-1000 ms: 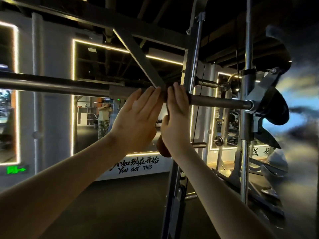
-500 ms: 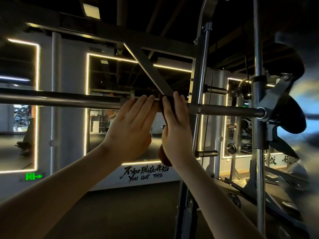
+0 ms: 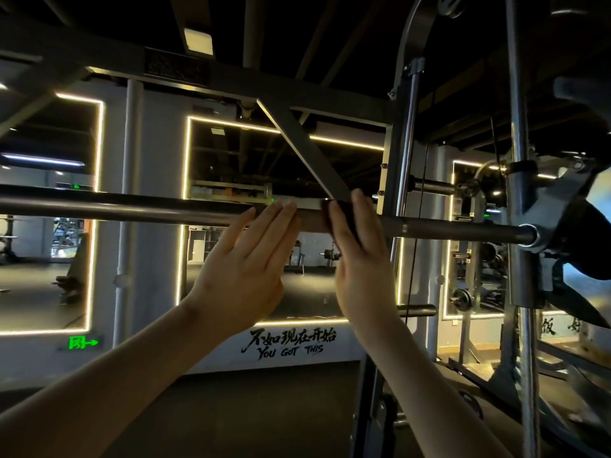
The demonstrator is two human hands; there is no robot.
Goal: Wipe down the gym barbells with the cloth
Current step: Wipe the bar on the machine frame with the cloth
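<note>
A long dark steel barbell (image 3: 132, 209) runs level across the view at head height, its right end fixed in the sliding carriage (image 3: 542, 233) of a rack. A brown cloth (image 3: 312, 222) lies around the bar near its middle. My left hand (image 3: 244, 269) is raised with straight fingers, whose tips touch the bar and the cloth's left edge. My right hand (image 3: 360, 269) stands upright just to the right, its straight fingers pressing the cloth against the bar. Both thumbs are hidden.
A chrome guide rod (image 3: 520, 127) and a grey upright (image 3: 408, 153) stand to the right of my hands. A diagonal brace (image 3: 304, 150) slants down behind the bar. Lit mirrors and a wall with lettering (image 3: 291, 343) lie beyond. Weight plates (image 3: 464, 297) hang at the right.
My hands have spread slightly apart on the bar, baring a stretch of cloth between them. The cloth end that hung below my right palm has gone from sight. The view has moved closer.
</note>
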